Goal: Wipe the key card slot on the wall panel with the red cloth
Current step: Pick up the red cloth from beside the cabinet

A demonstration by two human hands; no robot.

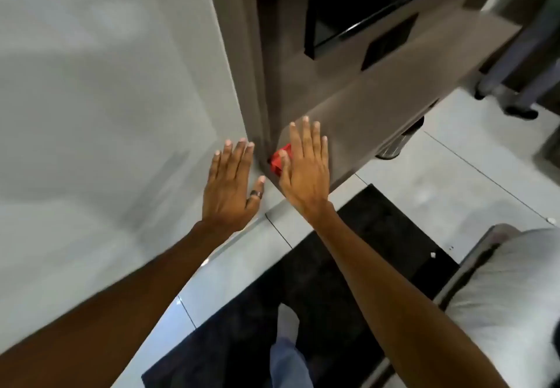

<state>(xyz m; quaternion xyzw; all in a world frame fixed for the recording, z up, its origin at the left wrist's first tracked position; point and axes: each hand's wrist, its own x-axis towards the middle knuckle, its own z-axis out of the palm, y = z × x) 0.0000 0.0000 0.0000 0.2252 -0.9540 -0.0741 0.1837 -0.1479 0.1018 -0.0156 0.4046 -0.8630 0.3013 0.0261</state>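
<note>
Both hands were spread flat with fingers straight. The left hand [231,181] lay open against the pale wall [106,100], a dark ring [256,194] on its thumb, gripping nothing. The right hand [304,169] was also wide open — its palm faced the brown panel [363,121], and the red cloth [280,159] showed at its thumb side, seemingly pinned under the palm, near the corner where wall and panel met. Both forearms reached forward, nearly straight. The key card slot could not be made out.
</note>
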